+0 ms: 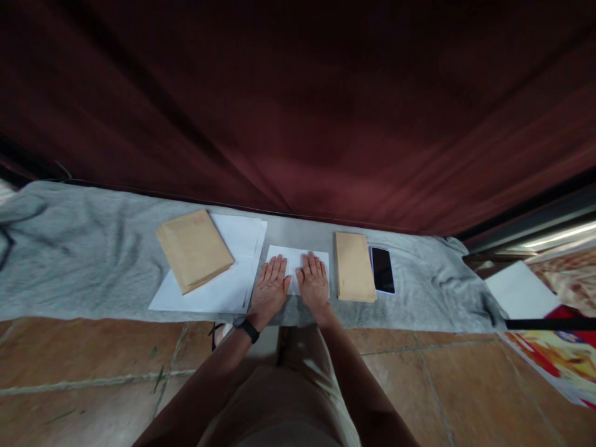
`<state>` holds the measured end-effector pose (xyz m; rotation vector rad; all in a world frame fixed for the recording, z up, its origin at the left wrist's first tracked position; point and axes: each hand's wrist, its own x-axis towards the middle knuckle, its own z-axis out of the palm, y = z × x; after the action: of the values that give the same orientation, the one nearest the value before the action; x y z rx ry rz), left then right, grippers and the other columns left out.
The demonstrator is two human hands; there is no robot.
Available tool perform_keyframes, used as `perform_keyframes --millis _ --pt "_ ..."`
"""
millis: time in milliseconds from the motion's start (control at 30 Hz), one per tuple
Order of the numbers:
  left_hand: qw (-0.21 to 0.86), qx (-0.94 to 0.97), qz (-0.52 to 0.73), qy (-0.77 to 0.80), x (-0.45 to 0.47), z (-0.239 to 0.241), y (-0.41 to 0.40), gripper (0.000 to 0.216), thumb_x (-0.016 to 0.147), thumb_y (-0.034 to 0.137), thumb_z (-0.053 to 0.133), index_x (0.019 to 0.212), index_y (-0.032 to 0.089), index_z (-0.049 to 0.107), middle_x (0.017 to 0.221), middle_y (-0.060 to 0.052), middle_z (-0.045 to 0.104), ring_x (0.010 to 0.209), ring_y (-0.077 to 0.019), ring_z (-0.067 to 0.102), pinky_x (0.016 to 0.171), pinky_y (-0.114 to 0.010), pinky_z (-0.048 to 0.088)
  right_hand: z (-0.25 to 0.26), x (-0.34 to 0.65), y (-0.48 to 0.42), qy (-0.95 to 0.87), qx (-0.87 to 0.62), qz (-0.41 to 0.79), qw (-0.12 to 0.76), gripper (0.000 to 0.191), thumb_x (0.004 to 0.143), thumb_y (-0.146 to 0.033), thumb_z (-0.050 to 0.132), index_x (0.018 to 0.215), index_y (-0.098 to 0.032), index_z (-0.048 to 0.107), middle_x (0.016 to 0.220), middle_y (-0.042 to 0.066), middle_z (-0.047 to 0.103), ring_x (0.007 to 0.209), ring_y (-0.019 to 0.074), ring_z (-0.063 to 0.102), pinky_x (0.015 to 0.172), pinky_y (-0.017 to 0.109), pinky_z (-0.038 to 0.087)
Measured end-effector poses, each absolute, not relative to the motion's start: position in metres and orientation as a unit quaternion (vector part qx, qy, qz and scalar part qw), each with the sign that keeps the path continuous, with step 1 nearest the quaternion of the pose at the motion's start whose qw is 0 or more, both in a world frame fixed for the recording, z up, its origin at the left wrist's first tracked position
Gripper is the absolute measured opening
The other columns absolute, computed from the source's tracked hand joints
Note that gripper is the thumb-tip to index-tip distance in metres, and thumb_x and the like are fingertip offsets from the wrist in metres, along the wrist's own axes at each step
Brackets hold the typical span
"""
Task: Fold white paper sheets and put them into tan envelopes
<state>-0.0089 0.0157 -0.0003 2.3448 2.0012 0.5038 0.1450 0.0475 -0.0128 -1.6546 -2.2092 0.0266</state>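
Head view: midway between the front and back edges of the cloth-covered bench point(431, 279), the white paper point(292, 266) is partly covered by the flat, open left hand point(270, 285) and right hand point(313, 282), and could be skewed by uneven pressure.

Paper point(292, 266) between envelope stacks point(354, 267), phone point(383, 270) farther right

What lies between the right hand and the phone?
The head view shows the edge of the white paper, a strip of grey cloth, then brown envelopes.
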Motion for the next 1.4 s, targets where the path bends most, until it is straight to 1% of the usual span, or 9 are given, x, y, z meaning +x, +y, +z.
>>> perform_keyframes --millis 267,567,667,833,967,1033,1133,1267,1400 --pt "0.017 0.749 0.167 0.641 -0.008 0.003 0.015 0.059 0.103 0.035 0.032 0.155 0.008 0.037 0.162 -0.015 0.036 0.154 -0.0279 0.026 0.125 -0.050 0.024 -0.016 0.166 0.045 -0.772 -0.602 -0.022 0.201 0.054 0.108 -0.035 0.037 0.155 -0.010 0.038 0.160 0.020 0.038 0.150 0.0274 0.031 0.119 0.050 0.030" --pt "0.020 0.750 0.165 0.640 -0.008 0.002 0.015 0.059 0.103 0.036 0.030 0.154 0.007 0.038 0.162 -0.016 0.035 0.154 -0.0278 0.026 0.126 -0.049 0.024 -0.019 0.175 0.039 -0.761 -0.611 -0.043 0.213 0.056 0.109 -0.036 0.032 0.155 -0.007 0.036 0.157 0.022 0.041 0.146 0.0291 0.039 0.117 0.049 0.034" --pt "0.016 0.750 0.167 0.640 -0.008 0.001 0.015 0.059 0.103 0.035 0.030 0.154 0.007 0.038 0.161 -0.016 0.037 0.154 -0.0281 0.026 0.126 -0.050 0.024 -0.019 0.174 0.036 -0.748 -0.625 -0.047 0.221 0.057 0.109 -0.037 0.032 0.156 -0.005 0.035 0.156 0.023 0.042 0.145 0.0301 0.040 0.116 0.050 0.036" --pt "0.013 0.749 0.173 0.640 -0.008 0.002 0.014 0.059 0.103 0.035 0.030 0.155 0.008 0.038 0.161 -0.016 0.038 0.153 -0.0279 0.027 0.125 -0.050 0.025 -0.016 0.171 0.025 -0.734 -0.639 -0.046 0.227 0.058 0.108 -0.035 0.032 0.157 -0.005 0.031 0.156 0.024 0.042 0.147 0.0306 0.038 0.116 0.051 0.036" --pt "0.014 0.747 0.175 0.641 -0.007 0.003 0.014 0.059 0.103 0.035 0.029 0.154 0.008 0.039 0.161 -0.015 0.038 0.153 -0.0281 0.028 0.125 -0.050 0.026 -0.012 0.162 0.012 -0.756 -0.618 -0.027 0.212 0.058 0.107 -0.032 0.032 0.159 -0.006 0.026 0.160 0.021 0.037 0.151 0.0275 0.030 0.120 0.049 0.032" --pt "0.017 0.747 0.177 0.641 -0.007 0.003 0.014 0.059 0.103 0.035 0.029 0.154 0.008 0.038 0.161 -0.016 0.038 0.153 -0.0282 0.028 0.125 -0.050 0.025 -0.012 0.156 0.005 -0.781 -0.591 -0.005 0.203 0.058 0.107 -0.031 0.034 0.159 -0.008 0.027 0.162 0.018 0.035 0.152 0.0256 0.029 0.121 0.047 0.030" --pt "0.017 0.748 0.181 0.639 -0.008 0.002 0.014 0.060 0.103 0.035 0.030 0.156 0.009 0.036 0.161 -0.016 0.038 0.153 -0.0279 0.028 0.125 -0.051 0.025 -0.013 0.149 -0.001 -0.797 -0.571 0.013 0.197 0.055 0.106 -0.033 0.038 0.157 -0.012 0.034 0.161 0.015 0.038 0.151 0.0249 0.031 0.121 0.047 0.029" --pt "0.012 0.750 0.180 0.637 -0.008 0.001 0.015 0.059 0.103 0.036 0.030 0.156 0.010 0.036 0.161 -0.015 0.038 0.153 -0.0275 0.028 0.125 -0.051 0.025 -0.018 0.152 -0.004 -0.782 -0.589 -0.006 0.202 0.053 0.107 -0.031 0.037 0.155 -0.011 0.039 0.160 0.016 0.039 0.150 0.0251 0.033 0.121 0.047 0.030" --pt "0.014 0.750 0.173 0.639 -0.009 0.000 0.015 0.059 0.103 0.036 0.030 0.155 0.007 0.037 0.162 -0.016 0.035 0.154 -0.0276 0.025 0.125 -0.049 0.024 -0.021 0.163 -0.005 -0.763 -0.611 -0.026 0.211 0.055 0.107 -0.033 0.037 0.156 -0.009 0.035 0.159 0.018 0.040 0.149 0.0263 0.035 0.119 0.047 0.032"
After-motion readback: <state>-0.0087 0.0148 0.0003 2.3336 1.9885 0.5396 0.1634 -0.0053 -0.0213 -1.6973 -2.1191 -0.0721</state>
